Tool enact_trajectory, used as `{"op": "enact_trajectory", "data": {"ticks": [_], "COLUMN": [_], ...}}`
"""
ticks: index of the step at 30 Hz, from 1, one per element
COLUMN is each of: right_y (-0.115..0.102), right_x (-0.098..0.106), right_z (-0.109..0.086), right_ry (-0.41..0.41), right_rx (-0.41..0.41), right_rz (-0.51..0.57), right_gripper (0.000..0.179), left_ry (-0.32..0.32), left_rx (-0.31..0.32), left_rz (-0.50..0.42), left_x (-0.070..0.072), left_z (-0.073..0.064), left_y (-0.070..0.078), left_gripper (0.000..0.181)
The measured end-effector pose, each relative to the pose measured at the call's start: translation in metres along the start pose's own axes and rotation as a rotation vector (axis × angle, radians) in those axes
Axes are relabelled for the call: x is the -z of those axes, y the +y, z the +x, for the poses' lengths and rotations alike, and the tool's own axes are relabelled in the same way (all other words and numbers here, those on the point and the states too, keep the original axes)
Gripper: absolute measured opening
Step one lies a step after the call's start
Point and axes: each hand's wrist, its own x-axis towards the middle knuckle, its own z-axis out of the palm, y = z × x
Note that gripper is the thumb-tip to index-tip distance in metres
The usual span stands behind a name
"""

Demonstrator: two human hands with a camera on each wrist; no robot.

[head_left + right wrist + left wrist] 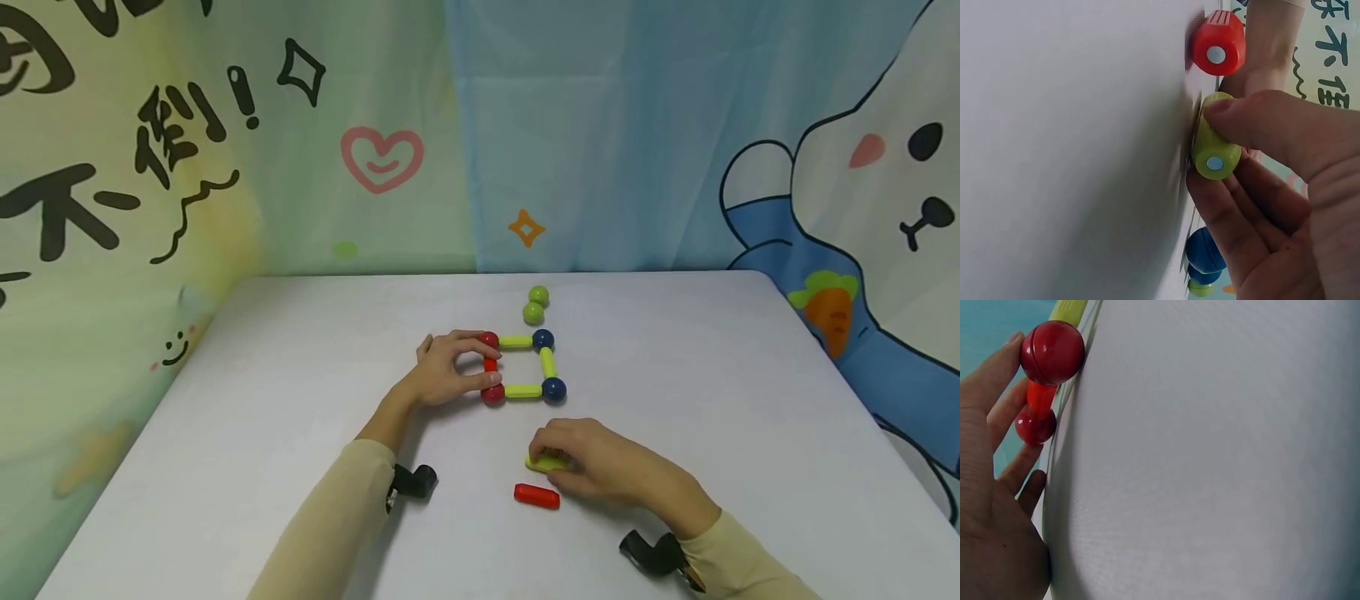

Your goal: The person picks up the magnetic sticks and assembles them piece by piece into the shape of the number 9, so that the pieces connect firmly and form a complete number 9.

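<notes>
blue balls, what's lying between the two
A yellow-green rod lies between the far blue ball and the near blue ball; the head view shows it.

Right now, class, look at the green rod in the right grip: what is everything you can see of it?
The green rod is short and yellow-green, with rounded sides, smooth and plastic-looking. Its visible end carries a pale round disc. The right grip pinches it, the thumb covering part of its side. It lies roughly level at the table; whether it touches is unclear. It is apart from the loose red rod, roughly parallel to it.
</notes>
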Motion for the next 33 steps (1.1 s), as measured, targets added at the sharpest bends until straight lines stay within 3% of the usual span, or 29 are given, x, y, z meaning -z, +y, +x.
{"op": "enact_trajectory", "data": {"ticks": [3,10,18,33], "right_y": [0.000,-0.004,-0.005,-0.001], "right_x": [-0.002,0.000,0.007,0.006], "right_z": [0.000,0.000,-0.003,-0.006], "right_ry": [0.021,0.087,0.169,0.281], "right_rx": [-0.002,0.075,-0.042,-0.106], "right_rz": [-0.006,-0.059,-0.022,-0.046], "right_gripper": [0.027,0.029,0.037,0.032], "left_ry": [-0.003,-0.003,-0.002,-0.005], "left_rx": [0.005,0.029,0.036,0.026], "left_rz": [-0.003,-0.009,-0.011,-0.012], "left_x": [-0.001,-0.002,-0.004,-0.002], "left_z": [0.000,-0.002,-0.003,-0.001], "left_y": [-0.001,0.000,0.001,0.001], "left_gripper": [0.037,0.038,0.038,0.038]}}
